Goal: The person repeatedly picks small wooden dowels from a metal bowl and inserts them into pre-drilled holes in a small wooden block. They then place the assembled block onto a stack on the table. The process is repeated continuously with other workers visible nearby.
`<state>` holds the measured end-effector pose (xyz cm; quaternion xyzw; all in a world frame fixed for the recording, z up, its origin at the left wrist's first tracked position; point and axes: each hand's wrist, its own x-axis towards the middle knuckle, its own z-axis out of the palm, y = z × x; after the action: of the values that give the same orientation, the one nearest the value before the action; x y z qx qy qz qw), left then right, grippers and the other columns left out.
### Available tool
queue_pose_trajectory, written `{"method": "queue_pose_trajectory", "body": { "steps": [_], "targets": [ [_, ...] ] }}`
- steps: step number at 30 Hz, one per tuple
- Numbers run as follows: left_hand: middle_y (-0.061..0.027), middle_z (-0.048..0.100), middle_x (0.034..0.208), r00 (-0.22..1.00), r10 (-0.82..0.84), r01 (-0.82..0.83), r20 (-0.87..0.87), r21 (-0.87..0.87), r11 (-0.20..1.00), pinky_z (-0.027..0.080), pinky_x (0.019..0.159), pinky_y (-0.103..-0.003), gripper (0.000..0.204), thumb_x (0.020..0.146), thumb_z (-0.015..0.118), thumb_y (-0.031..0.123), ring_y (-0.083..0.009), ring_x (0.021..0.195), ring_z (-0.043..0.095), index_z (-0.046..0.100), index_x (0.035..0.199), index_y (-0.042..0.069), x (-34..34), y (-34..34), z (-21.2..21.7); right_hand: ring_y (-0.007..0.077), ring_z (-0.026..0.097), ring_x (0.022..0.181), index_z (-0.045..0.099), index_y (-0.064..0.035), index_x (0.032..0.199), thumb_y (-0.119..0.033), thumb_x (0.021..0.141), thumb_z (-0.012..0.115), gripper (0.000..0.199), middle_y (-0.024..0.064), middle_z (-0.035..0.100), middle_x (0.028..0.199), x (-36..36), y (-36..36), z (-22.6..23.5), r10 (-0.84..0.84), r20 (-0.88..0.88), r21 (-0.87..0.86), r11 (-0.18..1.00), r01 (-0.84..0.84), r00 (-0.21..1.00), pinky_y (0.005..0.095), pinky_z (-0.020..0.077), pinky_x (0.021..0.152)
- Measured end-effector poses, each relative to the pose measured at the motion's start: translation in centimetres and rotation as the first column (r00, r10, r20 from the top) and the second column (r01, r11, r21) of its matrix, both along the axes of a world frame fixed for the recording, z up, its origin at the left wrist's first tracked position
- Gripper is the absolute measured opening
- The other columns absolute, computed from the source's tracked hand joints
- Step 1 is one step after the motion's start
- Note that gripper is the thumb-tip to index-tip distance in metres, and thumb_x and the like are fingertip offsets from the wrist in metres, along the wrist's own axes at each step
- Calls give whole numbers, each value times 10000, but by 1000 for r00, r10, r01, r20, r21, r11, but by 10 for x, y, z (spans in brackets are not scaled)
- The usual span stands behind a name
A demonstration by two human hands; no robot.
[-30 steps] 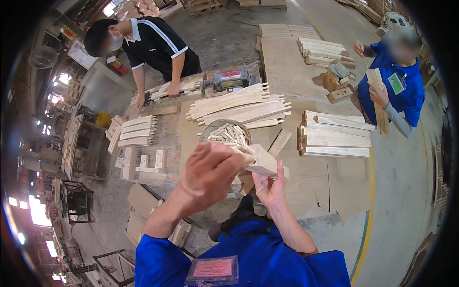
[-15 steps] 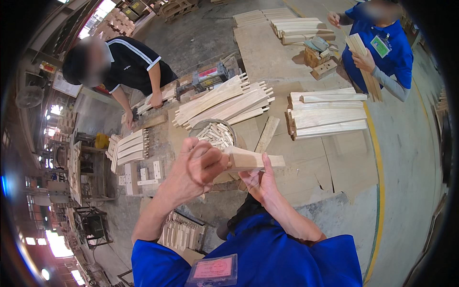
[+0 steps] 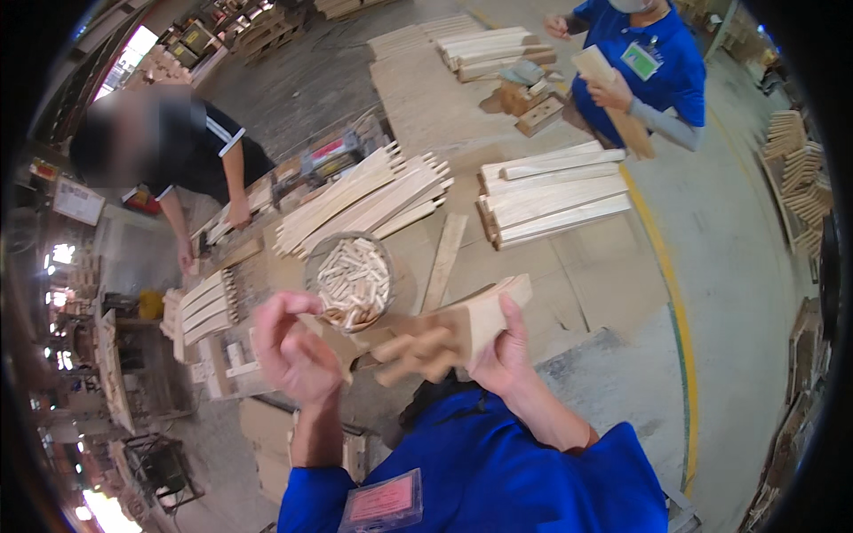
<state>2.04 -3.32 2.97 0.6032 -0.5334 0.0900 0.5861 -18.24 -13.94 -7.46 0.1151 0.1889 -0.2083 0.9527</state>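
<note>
My right hand (image 3: 505,357) is closed around one end of a few pale wooden slats (image 3: 498,313), thumb on top and fingers beneath. Several short dowels (image 3: 418,351) stick out of the slats' left end, smeared by motion. My left hand (image 3: 300,351) is raised to the left of them, fingers curled but apart from the thumb, with nothing visible in it. Just beyond it stands a round tub (image 3: 388,313) full of loose wooden dowels (image 3: 354,280).
Doweled slats (image 3: 355,200) lie fanned behind the tub. A stack of plain slats (image 3: 555,195) sits to the right, and a single strip (image 3: 444,262) lies between. One person in black (image 3: 244,147) works at far left; another in blue (image 3: 680,80) holds boards at far right.
My left hand has come off the slats and moved left, its fingers opening. The slats have tilted in my right hand, bringing their doweled end into sight. The whole view has shifted.
</note>
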Motion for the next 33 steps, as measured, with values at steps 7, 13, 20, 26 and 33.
{"method": "queue_pose_trajectory", "body": {
  "steps": [7,13,20,26,33],
  "targets": [
    [-272,575,1216,941,250,-324,227,812,485,461,988,-473,603,846,731,247,-426,1170,554,522,1318,-67,-65,-39,-235,293,662,1127,547,-18,1304,-412,897,742,599,161,645,1269,-84,-60,5,-305,-30,-191,937,294,952,426,591,960],
    [-193,629,1021,873,419,21,-250,877,480,541,791,-451,522,789,718,154,-350,870,644,517,1237,-23,-42,-55,-255,333,662,1073,530,3,1302,-419,857,785,665,160,618,1245,-119,-95,1,-430,-138,-205,894,400,892,416,630,879],
    [-45,607,894,502,-9,127,-865,63,990,523,638,-382,507,768,715,124,-169,681,613,532,1236,58,-64,-1,-74,297,688,969,592,-62,1280,-469,826,794,643,123,675,1158,-128,-114,-24,-484,-308,-146,875,462,819,349,646,707],
    [-163,643,906,995,-47,98,-90,726,681,537,727,-356,442,725,744,191,-257,768,656,603,1108,23,-67,-16,26,276,684,956,597,-62,1266,-455,824,802,626,91,673,1140,-81,-109,0,-455,-315,-222,888,402,833,365,638,725],
    [-198,689,863,999,-3,-23,37,684,730,556,697,-416,487,720,729,188,-366,796,691,606,1154,8,-72,-7,35,275,666,1077,602,-74,1263,-420,825,811,596,87,657,1205,-50,-115,-5,-358,-171,-169,929,330,918,368,637,750]
  ]
}}
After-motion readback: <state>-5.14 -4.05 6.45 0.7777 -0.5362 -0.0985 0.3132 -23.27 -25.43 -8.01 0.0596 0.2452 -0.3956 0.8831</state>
